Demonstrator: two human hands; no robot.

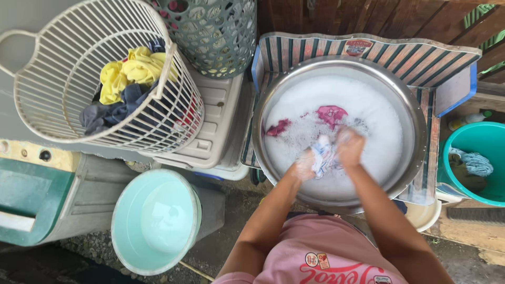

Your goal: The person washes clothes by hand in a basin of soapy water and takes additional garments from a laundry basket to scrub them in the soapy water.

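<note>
- The left hand [304,165] and right hand [350,147] meet over the suds in a wide metal basin [415,115], both closed on a small white-and-blue cloth [322,156] bunched between them, just below the basin's middle.
- The hands are blurred and foamy, so how the fingers lie on the cloth is hard to tell, though both seem clamped on it.
- At about 11 o'clock from the hands, a pink garment [330,114] pokes through the foam; a darker red piece [278,127] lies at 9 o'clock, both soaking and apart from the hands.
- Far off at 9 to 10 o'clock, a tilted cream basket [63,89] holds yellow and dark clothes [123,87] that look dry, so much washing appears left.
- An empty pale green bucket [155,221] stands at 8 o'clock; a teal tub [481,139] at 3 o'clock holds a blue rag [476,163].
</note>
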